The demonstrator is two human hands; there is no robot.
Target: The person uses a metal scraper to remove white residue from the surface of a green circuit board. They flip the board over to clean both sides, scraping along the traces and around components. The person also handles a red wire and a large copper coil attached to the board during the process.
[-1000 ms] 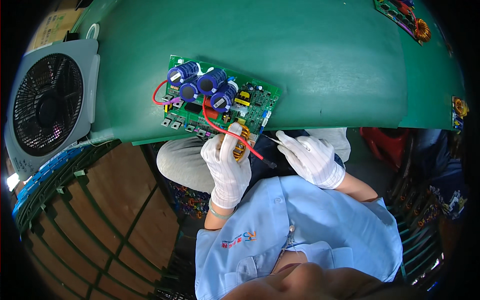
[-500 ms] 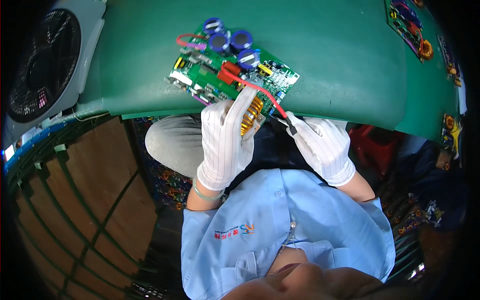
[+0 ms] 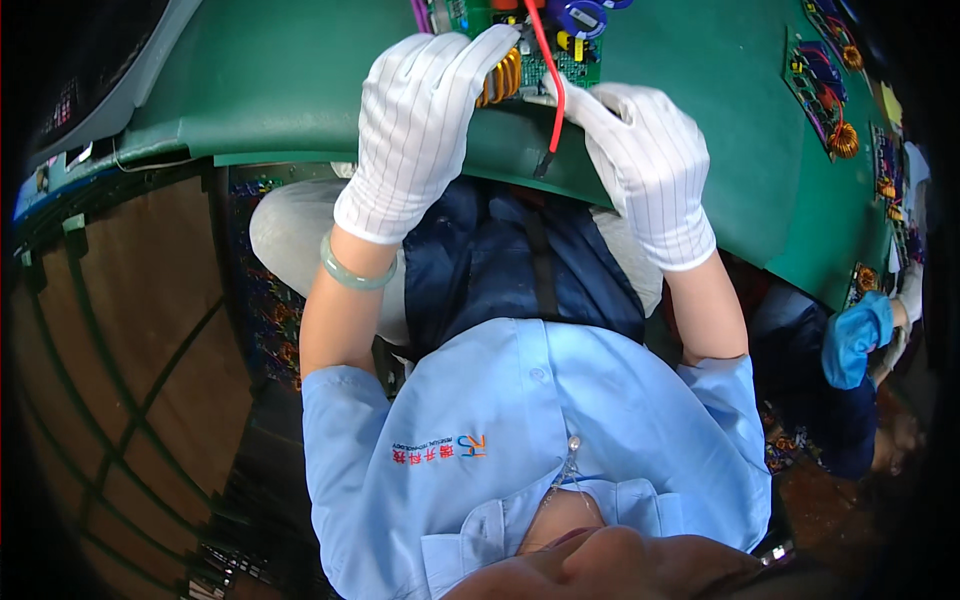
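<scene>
"gloves (image 3: 405, 170) first: what are they like?"

"white striped fabric, creased at the wrists. the left hand (image 3: 418, 120) is closed about the ring-shaped coil (image 3: 502, 80), all coppery ridged loops. the right hand (image 3: 648, 165) has its fingertips drawn together by the near edge; i can't tell whether they grip anything."

"near edge of what?"

"the circuit board (image 3: 586, 76), at the front of the smooth green table (image 3: 720, 100) and partly cut off by the top of the view. it's thin and crowded (the capacitors (image 3: 582, 18) are fat blue-purple drums), with a glossy red wire (image 3: 557, 100) running off it."

"anything in containers?"

"colourful small parts (image 3: 268, 290) are massed beside the pale left knee (image 3: 290, 232); it's too dark to tell what holds them."

"and what changed?"

"half a second ago the wire's black tip (image 3: 544, 163) lay against the right hand; now it hangs apart. the board sits higher in view, and another person's blue sleeve (image 3: 855, 340) has come in at the right."
</scene>
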